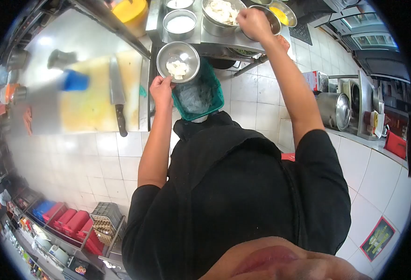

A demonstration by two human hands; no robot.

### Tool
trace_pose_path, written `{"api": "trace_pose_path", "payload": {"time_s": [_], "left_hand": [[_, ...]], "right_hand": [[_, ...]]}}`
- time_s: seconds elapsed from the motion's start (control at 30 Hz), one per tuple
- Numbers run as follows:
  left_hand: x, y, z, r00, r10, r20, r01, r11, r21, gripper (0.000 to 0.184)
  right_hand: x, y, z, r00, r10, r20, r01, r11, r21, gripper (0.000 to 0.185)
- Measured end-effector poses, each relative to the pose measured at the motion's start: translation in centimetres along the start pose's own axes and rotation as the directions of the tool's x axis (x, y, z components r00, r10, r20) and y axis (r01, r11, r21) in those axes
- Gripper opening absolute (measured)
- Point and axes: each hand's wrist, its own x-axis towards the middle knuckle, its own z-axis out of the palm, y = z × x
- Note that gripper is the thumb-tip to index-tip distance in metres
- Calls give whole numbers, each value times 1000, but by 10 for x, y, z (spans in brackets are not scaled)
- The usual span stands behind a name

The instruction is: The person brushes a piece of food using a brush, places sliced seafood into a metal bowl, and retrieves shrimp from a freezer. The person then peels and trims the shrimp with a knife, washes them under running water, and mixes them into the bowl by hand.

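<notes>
Kitchen with tiled floor [257,100], metal bowl [187,52] gripped at rim by left hand [161,92]

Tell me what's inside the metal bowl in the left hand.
A small heap of whitish pieces lies in the metal bowl; whatever is beneath them is covered.

Steel bowl with pale pieces, held over green bin
Left hand [162,91]: grips bowl [161,55] rim; right hand [255,23]: at rim of larger pale-filled pot [216,27]; green bin [220,97]: below.
</notes>
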Motion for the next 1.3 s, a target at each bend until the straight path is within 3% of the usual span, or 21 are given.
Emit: {"api": "trace_pose_path", "payload": {"time_s": [0.13,0.27,0.3,0.33,0.4,0.47,0.5,0.6,0.73,0.77,0.87,0.9,0.93,0.97,1.0,1.07,1.17,1.27,1.3], "left_hand": [[-17,4,0,1000,-2,15,2,999,34,22],[-27,3,0,998,-58,10,59,997,-46,23],[-25,-5,-7,998,-55,27,56,998,-42,23],[-26,-5,-10,998,-61,30,62,997,-34,23],[-29,-7,-15,997,-77,31,78,997,-21,23],[-29,-11,-18,995,-91,33,93,995,-45,23],[-28,-12,-19,995,-95,40,97,994,-54,23],[-24,-9,-17,990,-125,68,128,991,-38,23],[-16,-2,-1,972,-158,172,176,980,-93,20],[-9,-7,6,970,-157,187,174,982,-76,19],[-1,-14,29,954,-154,259,173,984,-52,11],[0,-16,36,945,-163,282,182,982,-42,14],[1,-19,44,936,-170,308,189,982,-31,16],[-3,-21,51,929,-194,316,212,977,-23,18],[-6,-22,63,921,-208,328,226,974,-18,19],[-7,-22,80,912,-218,348,239,971,-17,21],[-20,-27,98,907,-233,351,245,969,10,23],[-37,-40,128,905,-242,350,235,970,63,25],[-43,-47,140,905,-242,350,225,970,89,25]], "right_hand": [[45,12,25,962,164,218,-127,976,-174,27],[57,13,36,952,233,198,-208,968,-137,29],[62,31,36,920,260,292,-282,959,37,31],[72,60,50,991,115,73,-112,992,-50,30],[72,45,14,908,341,244,-400,879,259,26],[91,83,10,922,246,299,-378,740,556,20],[64,24,-39,937,210,280,-347,661,665,13],[72,36,-65,935,8,356,-320,455,831,7],[22,-56,-119,982,120,147,-190,671,717,11],[10,-60,-122,983,91,161,-176,729,662,13],[-38,-86,-96,954,182,237,-299,607,736,11],[-53,-45,-38,981,64,181,-175,686,707,20],[-71,-60,-22,978,-55,201,-16,942,337,24],[-90,-54,6,910,-62,409,-100,927,363,28],[-113,-50,17,924,-148,353,18,939,344,30],[-130,-38,23,913,104,395,-269,880,391,31],[-143,-7,23,957,134,256,-233,883,407,33],[-162,7,35,971,-206,117,178,961,213,30],[-163,16,40,927,-235,293,207,971,123,27]]}}
